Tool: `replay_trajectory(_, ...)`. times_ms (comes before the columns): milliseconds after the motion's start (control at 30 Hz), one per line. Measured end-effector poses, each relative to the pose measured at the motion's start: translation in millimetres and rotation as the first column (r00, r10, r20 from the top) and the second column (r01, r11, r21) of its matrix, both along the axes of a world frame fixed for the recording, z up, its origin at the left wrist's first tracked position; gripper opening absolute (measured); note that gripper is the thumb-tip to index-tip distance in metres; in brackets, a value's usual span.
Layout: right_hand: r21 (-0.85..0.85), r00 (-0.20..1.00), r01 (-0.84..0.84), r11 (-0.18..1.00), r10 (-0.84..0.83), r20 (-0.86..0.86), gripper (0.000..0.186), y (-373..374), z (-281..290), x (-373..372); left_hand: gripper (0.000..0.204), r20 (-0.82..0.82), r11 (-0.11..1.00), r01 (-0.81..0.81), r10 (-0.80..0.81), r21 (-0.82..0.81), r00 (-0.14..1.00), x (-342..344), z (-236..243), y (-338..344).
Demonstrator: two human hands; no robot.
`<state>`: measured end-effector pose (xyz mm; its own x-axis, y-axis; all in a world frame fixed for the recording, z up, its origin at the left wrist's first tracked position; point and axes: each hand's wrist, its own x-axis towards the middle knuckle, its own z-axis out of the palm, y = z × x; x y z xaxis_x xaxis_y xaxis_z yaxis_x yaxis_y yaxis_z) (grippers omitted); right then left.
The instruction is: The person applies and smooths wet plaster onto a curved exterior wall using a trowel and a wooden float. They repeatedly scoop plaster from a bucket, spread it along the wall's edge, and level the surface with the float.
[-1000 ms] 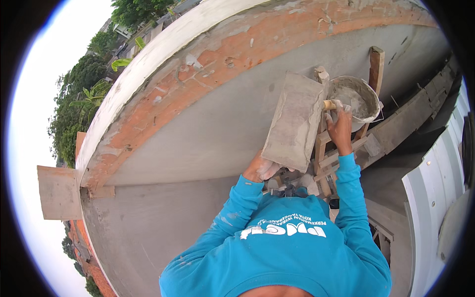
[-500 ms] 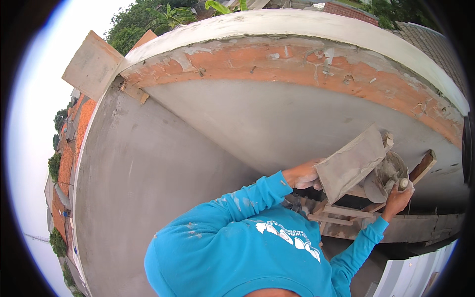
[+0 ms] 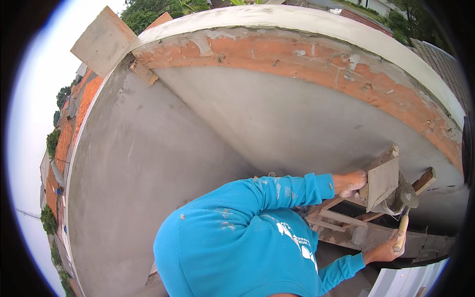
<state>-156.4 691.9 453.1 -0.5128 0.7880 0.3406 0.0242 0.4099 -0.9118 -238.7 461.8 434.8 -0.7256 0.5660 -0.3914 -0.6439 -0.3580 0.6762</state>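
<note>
My left hand (image 3: 352, 183) is closed on the near side of a rectangular plastering board (image 3: 384, 182), which is caked with grey mortar and tilted. Its fingers are partly hidden behind the board's edge. In my right hand (image 3: 387, 248) is a trowel, gripped by its pale wooden handle (image 3: 403, 228). The grey trowel blade (image 3: 406, 194) lies close against the board's right side, with mortar on or around it. Whether blade and board touch, I cannot tell.
Smooth grey plastered walls (image 3: 277, 119) meet in a corner ahead. Exposed orange brickwork (image 3: 297, 58) runs beneath a white top edge. A wooden beam (image 3: 424, 181) and timber frame (image 3: 341, 218) stand by my hands. Corrugated metal sheeting (image 3: 403, 283) lies lower right; a square board (image 3: 104, 42) sits upper left.
My left hand has moved right with the board, which has turned to show a narrower face. My right hand has dropped nearer to me, and the trowel's handle now points toward me.
</note>
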Motion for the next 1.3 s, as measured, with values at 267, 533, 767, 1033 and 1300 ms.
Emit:
replay_trajectory(267, -0.608, 0.831, -0.411, 0.679, 0.004, -0.557, 0.053, -17.0, -38.2, 39.2, 0.027, 0.04, 1.0, -0.002, 0.003, -0.019, 0.999, -13.9, -16.0, 41.0)
replay_trajectory(533, -0.631, 0.697, -0.717, 0.296, 0.286, -0.657, 0.064, -8.3, -62.0, 44.2, 0.028, 0.042, 0.993, 0.063, -0.059, -0.098, 0.997, -33.8, -9.7, 42.8)
replay_trajectory(767, -0.384, 0.891, -0.386, 0.839, 0.447, 0.081, 0.061, -2.9, -45.7, 34.2, 0.027, 0.117, 1.0, 0.03, -0.029, -0.007, 0.993, -53.3, 5.0, 40.7)
replay_trajectory(1033, -0.475, 0.81, -0.467, 0.746, 0.577, 0.109, 0.07, 12.1, -51.2, 60.8, 0.03, 0.148, 0.998, 0.062, -0.061, -0.006, 0.987, -96.5, -25.1, 72.1)
replay_trajectory(1300, -0.396, 0.722, -0.556, 0.731, 0.66, 0.205, 0.072, 30.6, -43.0, 63.8, 0.043, 0.247, 0.994, 0.088, -0.071, -0.057, 0.966, -142.3, -68.5, 140.2)
